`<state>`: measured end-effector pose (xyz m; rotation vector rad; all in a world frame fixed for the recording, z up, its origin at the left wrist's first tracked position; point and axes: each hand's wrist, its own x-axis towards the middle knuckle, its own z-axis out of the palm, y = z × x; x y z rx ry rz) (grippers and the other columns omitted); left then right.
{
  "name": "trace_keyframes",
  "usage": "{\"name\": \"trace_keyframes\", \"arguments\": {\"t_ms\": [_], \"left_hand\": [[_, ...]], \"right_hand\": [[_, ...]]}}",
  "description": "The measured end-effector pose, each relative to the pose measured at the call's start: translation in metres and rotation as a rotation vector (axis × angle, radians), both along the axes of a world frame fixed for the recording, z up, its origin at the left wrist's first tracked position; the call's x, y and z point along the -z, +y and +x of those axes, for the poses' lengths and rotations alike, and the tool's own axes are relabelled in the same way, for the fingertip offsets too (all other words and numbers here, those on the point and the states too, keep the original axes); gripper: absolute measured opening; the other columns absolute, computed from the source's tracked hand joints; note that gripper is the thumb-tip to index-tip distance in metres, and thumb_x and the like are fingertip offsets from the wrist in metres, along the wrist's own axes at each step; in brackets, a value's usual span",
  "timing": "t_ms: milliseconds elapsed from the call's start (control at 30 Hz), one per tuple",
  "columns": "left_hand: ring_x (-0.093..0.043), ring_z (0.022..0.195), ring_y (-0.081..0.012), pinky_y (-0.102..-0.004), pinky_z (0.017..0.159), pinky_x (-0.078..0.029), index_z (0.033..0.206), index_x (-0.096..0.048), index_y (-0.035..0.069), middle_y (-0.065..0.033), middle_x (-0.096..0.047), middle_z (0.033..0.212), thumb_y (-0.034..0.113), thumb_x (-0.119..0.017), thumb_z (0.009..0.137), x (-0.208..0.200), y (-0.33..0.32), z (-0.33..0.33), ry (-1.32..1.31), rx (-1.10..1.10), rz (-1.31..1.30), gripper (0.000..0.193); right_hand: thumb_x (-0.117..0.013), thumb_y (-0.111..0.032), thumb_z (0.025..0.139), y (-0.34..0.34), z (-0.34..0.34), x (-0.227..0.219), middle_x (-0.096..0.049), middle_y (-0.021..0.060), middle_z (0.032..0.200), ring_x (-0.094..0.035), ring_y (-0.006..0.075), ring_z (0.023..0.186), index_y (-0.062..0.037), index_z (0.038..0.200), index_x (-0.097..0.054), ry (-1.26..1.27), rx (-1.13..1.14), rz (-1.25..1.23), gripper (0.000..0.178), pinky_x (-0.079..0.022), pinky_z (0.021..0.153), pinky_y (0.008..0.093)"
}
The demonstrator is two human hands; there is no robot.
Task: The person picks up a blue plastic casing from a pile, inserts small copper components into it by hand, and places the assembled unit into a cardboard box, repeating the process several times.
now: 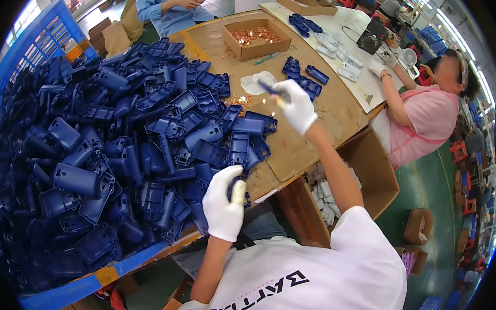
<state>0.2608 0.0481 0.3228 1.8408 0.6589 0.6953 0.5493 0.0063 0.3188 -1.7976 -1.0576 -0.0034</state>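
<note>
The white-gloved left hand is beside heaped dark-blue plastic casings at the near edge of the brown table; the white-gloved right hand holds 1 slim dark-blue piece.

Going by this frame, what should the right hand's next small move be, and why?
Probably lower the right hand and lay its dark blue piece beside the small group of blue casings: the fingers hold it near that group, apart from the heap.

Navy casings, white gloves, coppery pieces, black-printed white shirt
</note>
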Motion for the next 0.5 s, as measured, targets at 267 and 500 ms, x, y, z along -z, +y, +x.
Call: {"name": "trace_keyframes", "arguments": {"t_ms": [267, 500], "left_hand": [[-0.067, 0.092, -0.0218, -0.0386, 0.073, -0.060, 0.114, -0.057, 0.003, -0.0108, -0.064, 0.106, 0.010, -0.053, 0.095, 0.004, 0.018, 0.002, -0.286, 0.023, -1.011, 0.020], [-0.061, 0.067, -0.0154, -0.0295, 0.058, -0.052, 0.110, -0.053, 0.003, -0.0079, -0.060, 0.086, 0.006, -0.056, 0.093, -0.011, 0.007, -0.019, -0.207, 0.016, -0.959, 0.017]], "right_hand": [[-0.070, -0.008, 0.083, -0.032, -0.116, -0.036, -0.065, 0.0090, 0.094, -0.063, 0.0260, 0.088, -0.0063, 0.092, -0.066, 0.022, -0.921, -0.139, 0.011, -0.052, 0.079, 0.0348], [-0.063, -0.004, 0.080, 0.009, 0.056, 0.027, -0.065, 0.0070, 0.108, -0.065, 0.0289, 0.098, -0.0127, 0.097, -0.069, -0.554, -0.005, -0.439, 0.020, -0.054, 0.082, 0.0390]]}}
